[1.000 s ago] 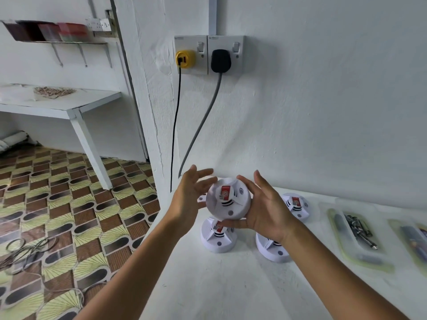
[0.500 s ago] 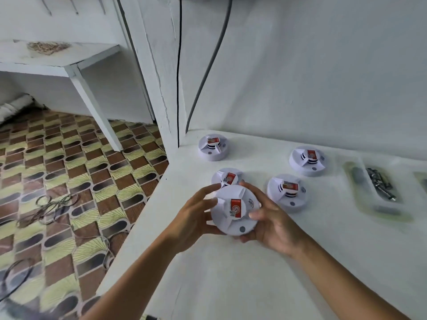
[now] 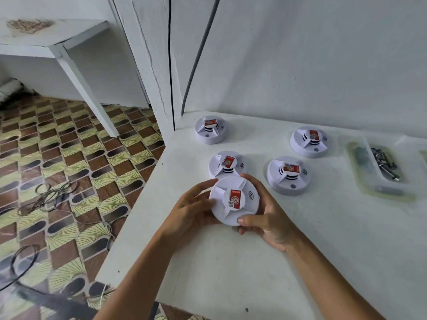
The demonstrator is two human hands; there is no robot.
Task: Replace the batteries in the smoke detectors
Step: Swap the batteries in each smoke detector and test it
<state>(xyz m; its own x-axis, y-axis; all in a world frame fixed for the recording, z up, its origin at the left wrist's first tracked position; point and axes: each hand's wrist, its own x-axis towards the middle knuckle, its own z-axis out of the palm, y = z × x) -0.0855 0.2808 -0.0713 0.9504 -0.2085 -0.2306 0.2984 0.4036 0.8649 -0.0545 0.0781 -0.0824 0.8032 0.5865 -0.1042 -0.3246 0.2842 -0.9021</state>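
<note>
I see the white counter point(image 3: 231, 262) first, then four smoke detectors point(image 3: 288, 175) resting on it (red labels up). A fifth detector point(image 3: 234, 200) sits between my hands, just above the counter: left hand point(image 3: 191, 211) curls round its left rim, right hand point(image 3: 265, 215) grips the right rim w/ thumb on the near edge.

You held a white smoke detector point(image 3: 234, 200) between both hands above the white table point(image 3: 231, 273), your left hand point(image 3: 188, 212) curled round its left edge and your right hand point(image 3: 265, 218) cupping its right side, thumb on the rim. Four other detectors point(image 3: 288, 175) sat just beyond, and a tray of metal parts point(image 3: 381, 172) lay to the right.
</note>
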